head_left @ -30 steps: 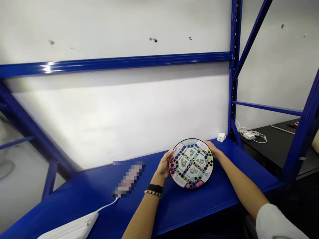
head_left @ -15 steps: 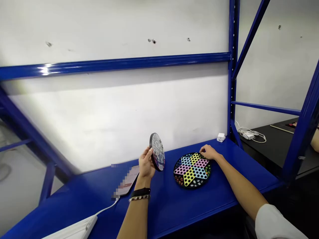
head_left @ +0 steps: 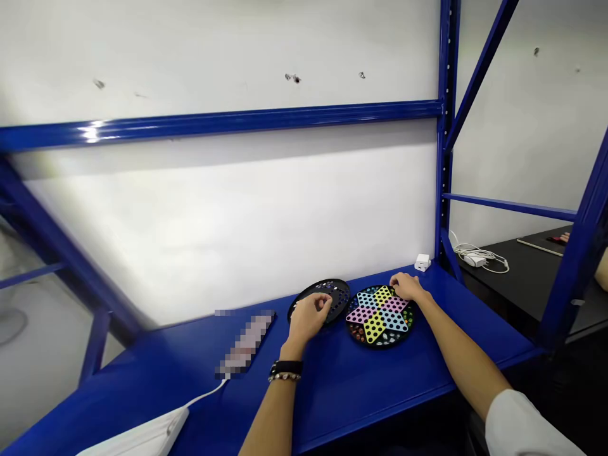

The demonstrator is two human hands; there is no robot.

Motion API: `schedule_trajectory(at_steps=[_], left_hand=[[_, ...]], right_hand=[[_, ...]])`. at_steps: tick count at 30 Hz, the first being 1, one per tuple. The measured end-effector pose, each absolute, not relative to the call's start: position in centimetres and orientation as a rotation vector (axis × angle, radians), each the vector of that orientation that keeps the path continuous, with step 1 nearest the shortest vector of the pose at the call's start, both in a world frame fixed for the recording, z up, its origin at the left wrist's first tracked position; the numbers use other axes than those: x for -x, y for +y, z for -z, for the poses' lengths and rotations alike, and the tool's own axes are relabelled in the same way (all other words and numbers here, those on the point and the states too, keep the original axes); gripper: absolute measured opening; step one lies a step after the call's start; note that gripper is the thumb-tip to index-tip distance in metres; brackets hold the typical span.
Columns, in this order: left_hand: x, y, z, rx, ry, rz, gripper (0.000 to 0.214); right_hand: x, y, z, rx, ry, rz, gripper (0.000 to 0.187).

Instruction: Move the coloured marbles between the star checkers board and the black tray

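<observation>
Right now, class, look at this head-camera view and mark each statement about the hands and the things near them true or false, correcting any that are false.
1. The left hand rests on a dark round perforated disc. True.
2. The disc stands on its edge. False: it lies flat on the blue steel shelf.
3. The right hand touches a star-patterned board. True.
4. The black wristband is on the right wrist. False: the black wristband is on the left wrist.
</observation>
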State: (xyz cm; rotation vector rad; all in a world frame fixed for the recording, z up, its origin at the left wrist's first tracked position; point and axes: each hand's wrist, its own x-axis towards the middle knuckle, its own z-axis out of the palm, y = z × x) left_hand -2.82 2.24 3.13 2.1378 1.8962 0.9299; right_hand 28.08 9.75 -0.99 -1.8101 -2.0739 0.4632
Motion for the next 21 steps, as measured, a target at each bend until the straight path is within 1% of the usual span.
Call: schedule_trajectory(at_steps=[4,7,12,18,21], left_hand=[[3.1,2.5,-2.0,-2.165,1.909,-0.613,0.021],[3.3,2.7,-1.0,-2.145,1.870,-0.469,0.022],[3.5,2.6,-1.2,-2.104,1.934,-0.365,0.023],[3.6,2.4,-2.0,-2.133,1.843,-0.186,0.022],[2.3,1.9,-2.4,-2.201,1.822,-0.286,0.022]], right_hand=[[-28.4,9.9,1.2,1.812,-2.060,-0.459,0.026],[-28.4,10.0,1.3,1.799,-2.054,-0.462,0.025],[-28.5,10.1,1.5,1.794,-2.062,-0.470,0.024],[-28.6,10.4,1.6,1.749,-2.092,-0.547,0.024],[-28.4,10.4,1.6,1.688,-2.133,-0.594,0.022]])
